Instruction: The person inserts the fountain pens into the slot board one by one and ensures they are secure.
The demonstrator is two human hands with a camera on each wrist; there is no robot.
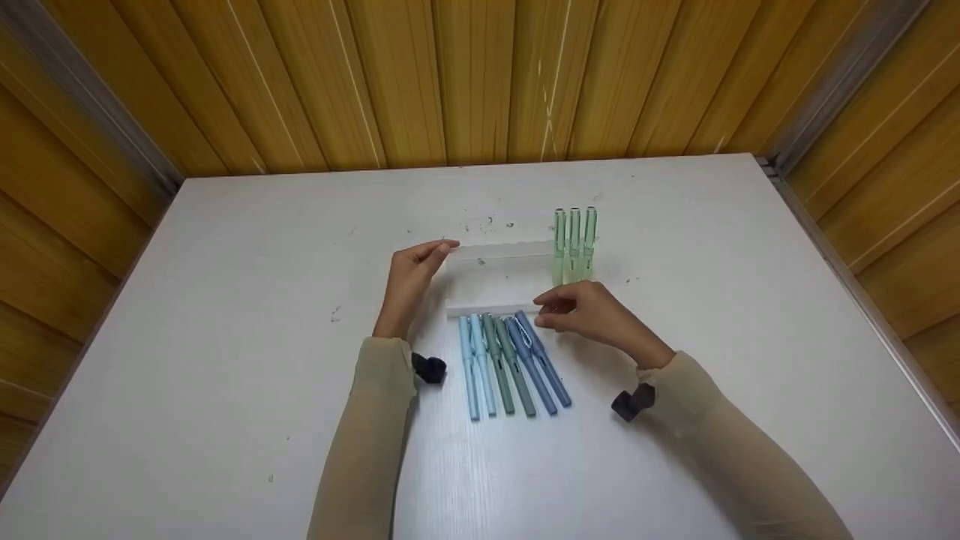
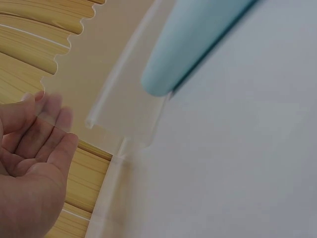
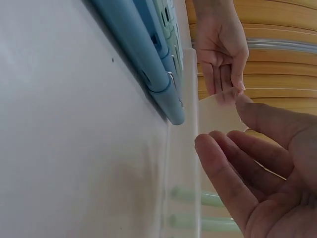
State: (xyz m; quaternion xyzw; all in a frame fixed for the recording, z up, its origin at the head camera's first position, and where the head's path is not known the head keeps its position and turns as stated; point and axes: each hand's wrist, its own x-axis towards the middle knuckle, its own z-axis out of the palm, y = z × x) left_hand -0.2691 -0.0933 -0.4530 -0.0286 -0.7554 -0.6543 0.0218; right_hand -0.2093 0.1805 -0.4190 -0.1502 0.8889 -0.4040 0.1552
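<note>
Left hand (image 1: 411,279), frame centre, pinches clear scalloped rack (image 1: 487,308), likely steadying it; right hand (image 1: 589,311), right of centre, relaxed, empty. 3 pale-green pens (image 1: 574,238) on rack, apparently for even spacing.

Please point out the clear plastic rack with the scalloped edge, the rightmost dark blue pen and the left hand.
Clear plastic rack (image 1: 502,250), head view: scalloped back edge.
Rightmost dark blue pen (image 1: 544,360), head view: around mid-length.
Left hand (image 1: 411,280), head view: middle of the hand.

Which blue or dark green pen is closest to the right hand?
The rightmost dark blue pen; the other five pens lie to its left, farther from the right hand.
</note>
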